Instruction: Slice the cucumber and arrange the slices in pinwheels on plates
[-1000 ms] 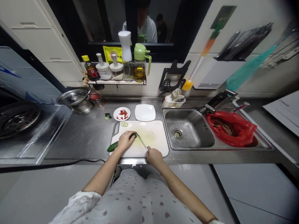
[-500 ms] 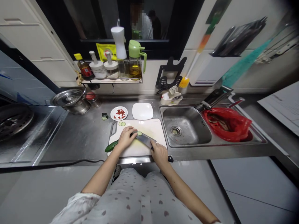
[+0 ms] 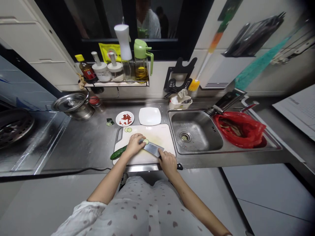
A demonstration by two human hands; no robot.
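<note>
My left hand [image 3: 134, 145] is closed over a dark green cucumber [image 3: 118, 153], whose far end sticks out to the left of my wrist. In my right hand [image 3: 168, 162] is a kitchen knife [image 3: 154, 149] with a broad blade, gripped by its black handle. The blade slants across the white cutting board [image 3: 161, 132], its tip close to my left fingers. A pale round cucumber slice [image 3: 145, 141] shows at the blade beside those fingers. Two more slices [image 3: 128, 130] lie near the top left of the board. My fingers hide the cucumber's cut end.
Behind the board stand a small plate [image 3: 119, 119] with chopped red pieces and a white square plate [image 3: 149, 116]. Dark green peel scraps [image 3: 110, 122] lie to the left. A sink [image 3: 197, 131] and a red plastic bag [image 3: 251, 131] are on the right. A lidded pot [image 3: 73, 106] sits further left.
The knife blade and the slice beside it have shifted slightly downward. My left hand stays on the cucumber with only a small movement. The whole view has tilted a little.
</note>
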